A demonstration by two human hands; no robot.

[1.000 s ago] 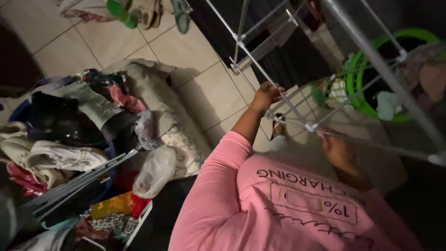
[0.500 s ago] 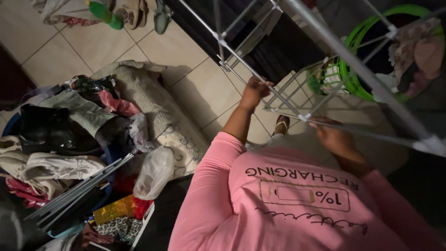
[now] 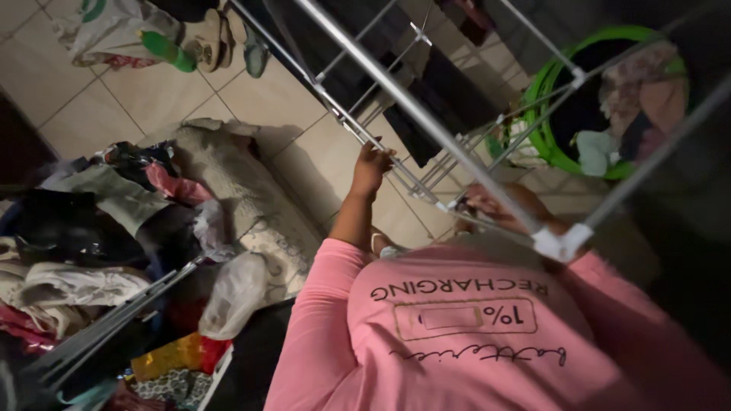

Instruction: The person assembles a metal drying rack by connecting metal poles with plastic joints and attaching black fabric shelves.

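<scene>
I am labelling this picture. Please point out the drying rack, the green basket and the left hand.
drying rack (image 3: 396, 95): head view, on its thick grey bar.
green basket (image 3: 550, 84): head view, on its left rim.
left hand (image 3: 371, 164): head view, on its back.

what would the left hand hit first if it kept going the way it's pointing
Probably the drying rack: the left hand already touches one of its lower rails, with dark hanging clothes just beyond. Depth is hard to judge in this dim view.

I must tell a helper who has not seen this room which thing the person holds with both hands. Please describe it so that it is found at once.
Start at the tiled floor, right of the clothes pile. Above the pink shirt a drying rack of grey metal rods slants across. The left hand and right hand grip it, and beside the round green basket it alone is bare metal.
</scene>
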